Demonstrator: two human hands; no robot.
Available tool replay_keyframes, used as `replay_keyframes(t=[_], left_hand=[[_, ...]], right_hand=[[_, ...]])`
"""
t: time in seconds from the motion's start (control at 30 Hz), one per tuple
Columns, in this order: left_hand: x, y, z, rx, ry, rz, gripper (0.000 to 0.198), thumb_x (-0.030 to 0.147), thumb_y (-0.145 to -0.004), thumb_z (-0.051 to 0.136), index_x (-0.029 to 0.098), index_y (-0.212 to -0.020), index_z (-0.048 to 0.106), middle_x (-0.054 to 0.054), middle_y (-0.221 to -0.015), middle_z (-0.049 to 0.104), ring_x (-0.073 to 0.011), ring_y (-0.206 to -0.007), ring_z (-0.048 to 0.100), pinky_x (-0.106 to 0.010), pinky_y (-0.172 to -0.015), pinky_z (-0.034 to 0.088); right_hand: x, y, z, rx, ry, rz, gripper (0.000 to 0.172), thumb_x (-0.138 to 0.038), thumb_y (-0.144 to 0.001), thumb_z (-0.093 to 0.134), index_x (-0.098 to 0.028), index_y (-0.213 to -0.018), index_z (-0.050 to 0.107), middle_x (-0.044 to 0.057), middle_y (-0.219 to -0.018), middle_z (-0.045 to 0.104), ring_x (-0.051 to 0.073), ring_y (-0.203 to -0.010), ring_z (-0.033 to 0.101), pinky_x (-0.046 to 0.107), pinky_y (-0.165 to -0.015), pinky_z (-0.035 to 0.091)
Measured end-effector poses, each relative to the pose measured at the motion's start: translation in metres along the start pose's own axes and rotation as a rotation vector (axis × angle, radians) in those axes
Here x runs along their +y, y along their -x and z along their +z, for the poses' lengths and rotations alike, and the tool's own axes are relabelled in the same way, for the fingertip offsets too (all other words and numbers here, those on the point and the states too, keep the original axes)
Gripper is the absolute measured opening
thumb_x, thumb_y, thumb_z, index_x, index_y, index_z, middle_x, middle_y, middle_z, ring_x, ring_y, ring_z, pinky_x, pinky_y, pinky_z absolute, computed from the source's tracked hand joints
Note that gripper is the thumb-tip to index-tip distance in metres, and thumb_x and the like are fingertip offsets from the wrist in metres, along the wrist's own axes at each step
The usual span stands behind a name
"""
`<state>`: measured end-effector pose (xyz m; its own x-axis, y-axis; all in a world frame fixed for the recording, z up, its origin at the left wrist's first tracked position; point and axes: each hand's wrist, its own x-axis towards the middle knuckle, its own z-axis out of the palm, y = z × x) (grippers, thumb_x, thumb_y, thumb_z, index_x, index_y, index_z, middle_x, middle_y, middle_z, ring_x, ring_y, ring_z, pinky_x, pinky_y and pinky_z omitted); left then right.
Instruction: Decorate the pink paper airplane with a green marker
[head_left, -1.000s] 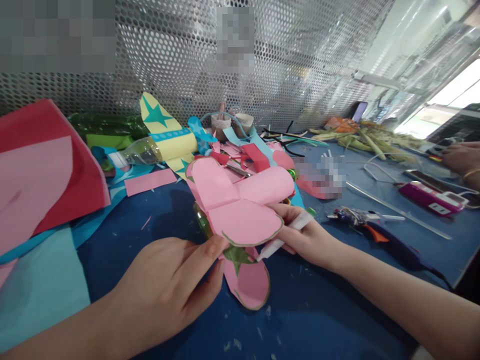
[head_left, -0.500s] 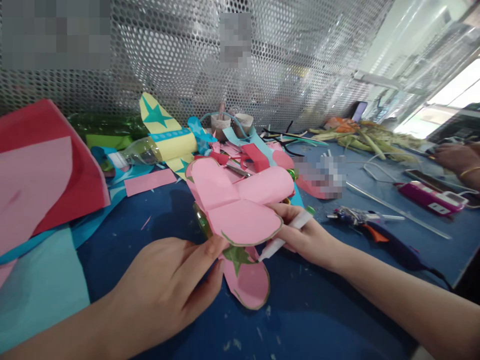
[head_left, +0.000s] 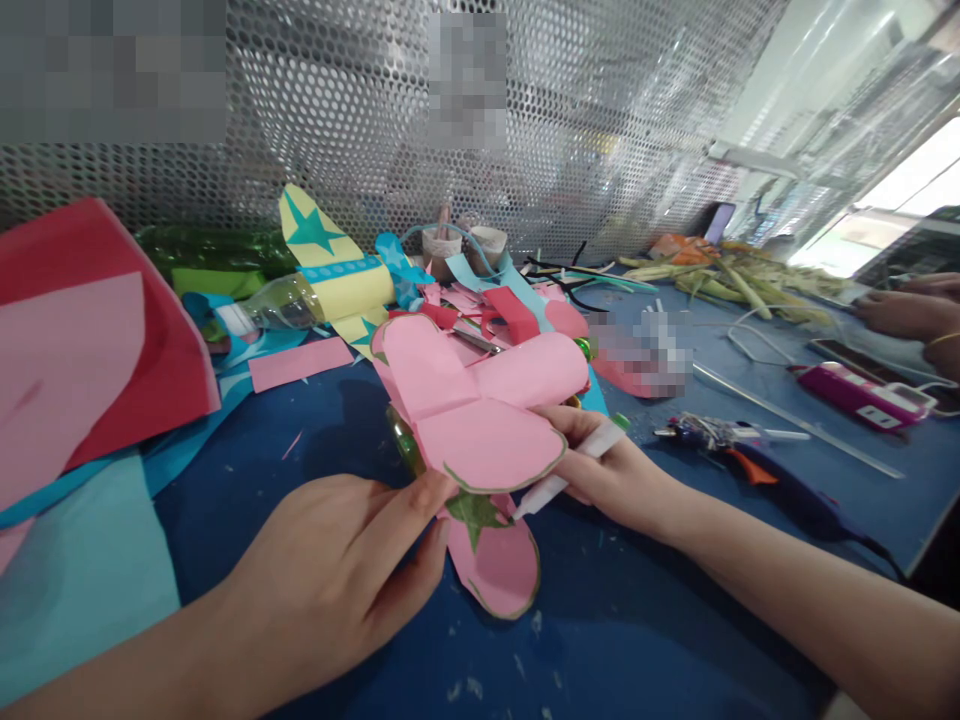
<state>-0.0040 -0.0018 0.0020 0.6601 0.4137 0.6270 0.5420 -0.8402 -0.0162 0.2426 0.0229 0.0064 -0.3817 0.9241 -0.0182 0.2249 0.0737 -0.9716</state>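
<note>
A pink paper plane (head_left: 480,410) built round a green bottle stands on the blue table (head_left: 637,620) in front of me. My left hand (head_left: 337,570) pinches the near edge of its upper pink wing. The lower wing (head_left: 499,560), with a green star on it, rests on the table below. My right hand (head_left: 607,470) is closed round a white glue stick (head_left: 570,470), its tip pointing under the upper wing.
A yellow paper plane on a clear bottle (head_left: 322,275) lies at the back left beside red and pink sheets (head_left: 82,340). Paper scraps, two small cups (head_left: 465,245), a glue gun (head_left: 720,440) and a pink phone (head_left: 862,390) lie around. Another person's hand (head_left: 911,315) works at far right.
My hands and the pink plane have hardly moved. The other person's hand at far right has shifted slightly.
</note>
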Motion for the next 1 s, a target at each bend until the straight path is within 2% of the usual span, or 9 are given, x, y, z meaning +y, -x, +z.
replay_keyframes(t=[0.27, 0.5, 1.0], left_hand=[[-0.0012, 0.0033, 0.0010, -0.001, 0.008, 0.013, 0.018, 0.014, -0.095, 0.047, 0.013, -0.110, 0.057, -0.001, -0.066, 0.073, -0.0206, -0.055, 0.070, -0.032, -0.049, 0.052], [-0.0002, -0.0007, 0.0022, 0.007, -0.003, 0.012, 0.027, 0.015, -0.096, 0.047, 0.008, -0.122, 0.051, -0.002, -0.068, 0.074, -0.0212, -0.057, 0.071, -0.032, -0.049, 0.053], [-0.0002, 0.0010, 0.0012, 0.004, 0.017, -0.004, 0.033, 0.015, -0.094, 0.049, 0.012, -0.126, 0.051, 0.000, -0.065, 0.072, -0.0198, -0.057, 0.070, -0.030, -0.052, 0.055]], right_hand=[[-0.0004, 0.0000, -0.0004, -0.013, -0.004, -0.003, 0.031, -0.035, -0.081, 0.060, -0.023, -0.063, 0.039, -0.008, -0.049, 0.042, 0.005, -0.039, 0.030, 0.021, -0.037, 0.021], [-0.0009, 0.0004, -0.0003, -0.015, 0.004, -0.001, 0.031, -0.035, -0.082, 0.060, -0.023, -0.063, 0.039, -0.008, -0.049, 0.043, 0.005, -0.039, 0.032, 0.021, -0.038, 0.021], [0.0003, 0.0004, -0.0007, -0.014, 0.014, -0.009, 0.031, -0.035, -0.081, 0.060, -0.023, -0.062, 0.039, -0.008, -0.051, 0.041, 0.005, -0.041, 0.030, 0.021, -0.037, 0.020]])
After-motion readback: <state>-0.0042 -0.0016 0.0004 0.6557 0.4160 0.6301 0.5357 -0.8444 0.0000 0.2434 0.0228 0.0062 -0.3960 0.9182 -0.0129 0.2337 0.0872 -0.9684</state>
